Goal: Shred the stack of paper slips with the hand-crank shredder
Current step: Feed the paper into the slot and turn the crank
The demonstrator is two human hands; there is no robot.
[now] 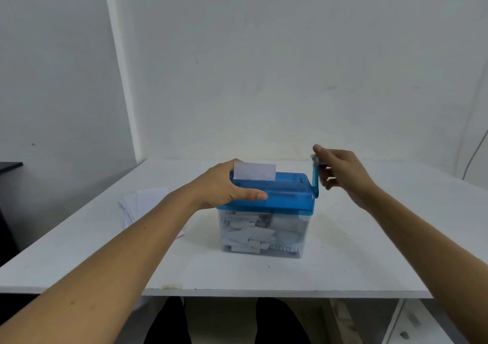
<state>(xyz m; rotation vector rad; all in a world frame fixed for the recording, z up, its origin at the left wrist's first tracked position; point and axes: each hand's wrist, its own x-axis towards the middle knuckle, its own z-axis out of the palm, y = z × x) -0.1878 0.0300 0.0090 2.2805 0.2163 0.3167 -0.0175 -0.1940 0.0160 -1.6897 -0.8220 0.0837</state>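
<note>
A hand-crank shredder with a blue lid (285, 195) and a clear bin (264, 235) full of white paper pieces stands mid-table. A white paper slip (254, 171) stands upright in the lid's slot. My left hand (224, 187) grips the lid's left end, thumb along its front. My right hand (340, 172) pinches the knob of the blue crank (315, 180), which points up at the lid's right end. A stack of white slips (144, 202) lies on the table to the left, partly hidden behind my left forearm.
The white table (343, 259) meets a white wall at the back. A dark object (9, 166) sits at the far left edge. A cable (475, 153) hangs at the right. Legs in dark trousers show under the table's front edge.
</note>
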